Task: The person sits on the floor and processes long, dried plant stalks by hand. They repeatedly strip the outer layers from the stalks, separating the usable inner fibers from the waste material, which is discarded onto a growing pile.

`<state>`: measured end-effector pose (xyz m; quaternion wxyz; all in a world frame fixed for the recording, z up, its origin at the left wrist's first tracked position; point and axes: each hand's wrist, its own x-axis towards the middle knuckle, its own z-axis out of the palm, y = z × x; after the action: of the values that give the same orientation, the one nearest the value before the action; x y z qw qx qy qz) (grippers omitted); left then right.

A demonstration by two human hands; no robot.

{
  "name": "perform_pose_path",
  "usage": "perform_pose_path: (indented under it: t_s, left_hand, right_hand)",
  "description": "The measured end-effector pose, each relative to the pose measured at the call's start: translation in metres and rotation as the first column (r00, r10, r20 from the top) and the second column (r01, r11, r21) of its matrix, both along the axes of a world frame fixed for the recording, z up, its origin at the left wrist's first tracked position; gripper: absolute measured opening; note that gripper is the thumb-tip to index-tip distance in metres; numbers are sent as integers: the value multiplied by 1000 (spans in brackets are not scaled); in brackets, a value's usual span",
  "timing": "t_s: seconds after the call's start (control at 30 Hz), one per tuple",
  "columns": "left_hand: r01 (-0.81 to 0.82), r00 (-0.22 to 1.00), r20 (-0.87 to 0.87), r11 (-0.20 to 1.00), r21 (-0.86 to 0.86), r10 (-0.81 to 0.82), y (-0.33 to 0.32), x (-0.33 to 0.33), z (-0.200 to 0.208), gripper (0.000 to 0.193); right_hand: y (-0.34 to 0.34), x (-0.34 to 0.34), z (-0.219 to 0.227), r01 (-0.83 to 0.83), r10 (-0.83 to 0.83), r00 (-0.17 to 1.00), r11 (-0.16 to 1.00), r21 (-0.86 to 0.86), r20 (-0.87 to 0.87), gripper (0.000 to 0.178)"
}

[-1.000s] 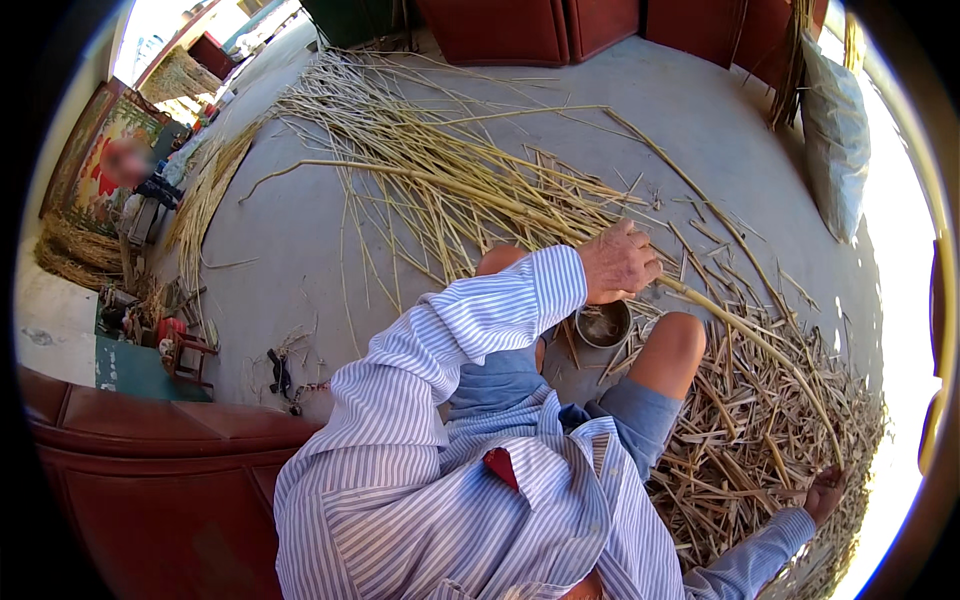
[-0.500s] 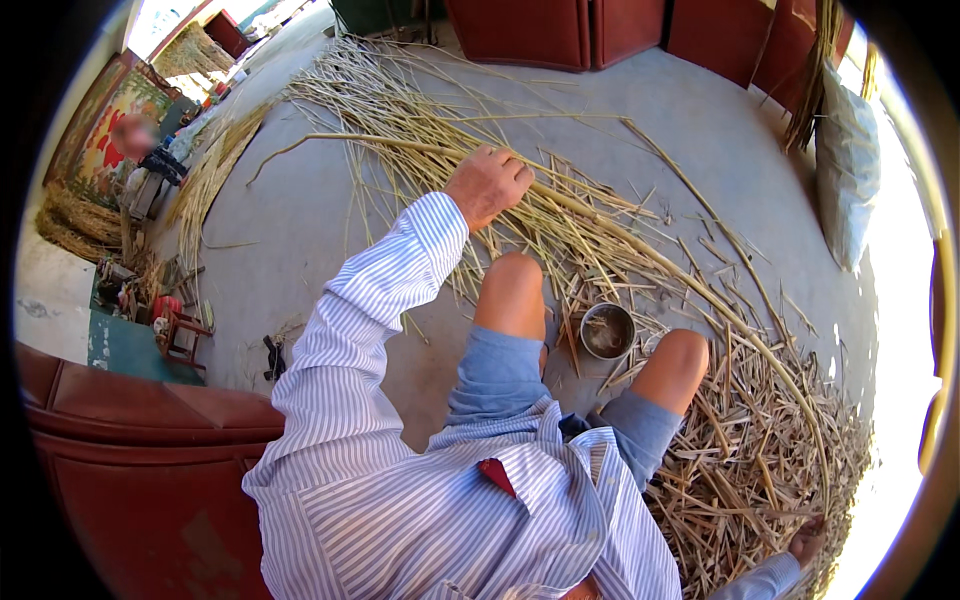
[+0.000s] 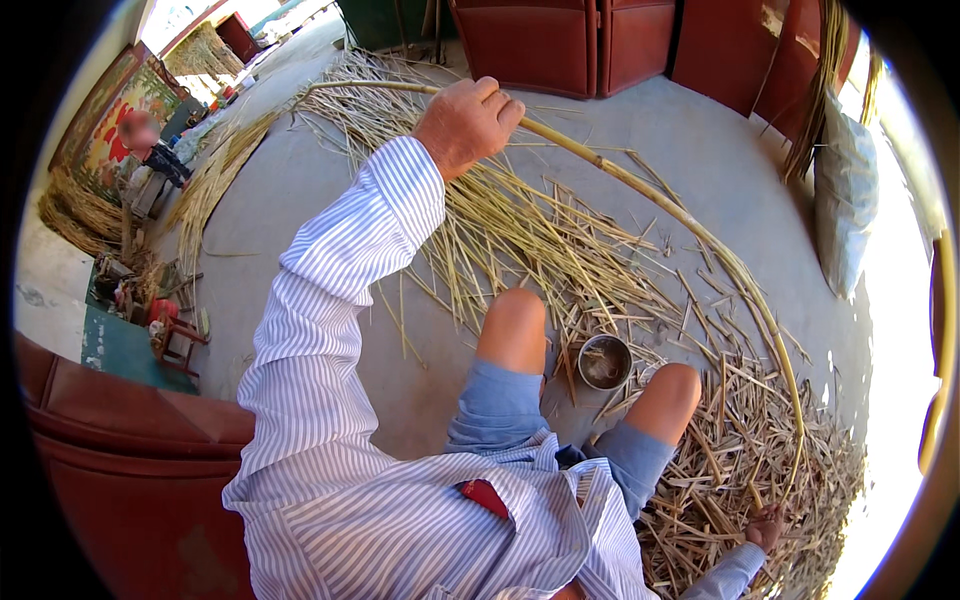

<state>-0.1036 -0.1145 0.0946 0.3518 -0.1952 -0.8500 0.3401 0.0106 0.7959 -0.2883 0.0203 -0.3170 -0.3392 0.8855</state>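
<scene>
A long, yellowish cane-like stalk [image 3: 655,198] arches from the far left down to the lower right. My left hand [image 3: 468,120] is closed round it near the top of the view, with a thinner part sticking out to the left. At the lower right, over a heap of cut dry pieces [image 3: 720,450], my right hand [image 3: 766,526] is closed at the stalk's bent lower end. Its fingers are small and partly hidden in this view. Below the stalk lies a loose bundle of straw-coloured stalks [image 3: 530,215] on the grey floor.
A metal bowl [image 3: 588,364] with liquid stands between my knees. Red padded seats [image 3: 530,45] line the back, and another red seat [image 3: 130,450] is at the left. A pale sack [image 3: 845,195] leans at the right. Another person [image 3: 160,160] is far left beside more stalk bundles [image 3: 205,190].
My left hand has moved up and slightly left, lifting the stalk off the bundle. My right hand has shifted left over the heap, and the stalk bends more sharply near it.
</scene>
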Motion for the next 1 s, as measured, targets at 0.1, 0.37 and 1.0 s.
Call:
perform_pose_path:
  t_s: [0.1, 0.37, 1.0]
  left_hand:
    - [-7, 997, -81, 999, -39, 4, -35, -24, 11, 26]
    - [-587, 649, 573, 809, -41, 500, -30, -50, -79, 17]
    - [12, 635, 344, 454, 891, -692, 173, -66, -297, 6]
  right_hand:
    - [-45, -39, -6, -51, 51, 999, 997, -58, -4, 15]
    - [-332, -233, 39, -353, 353, 935, 935, 27, -29, 13]
    - [-604, -370, -9, -565, 562, 822, 783, 261, 91, 15]
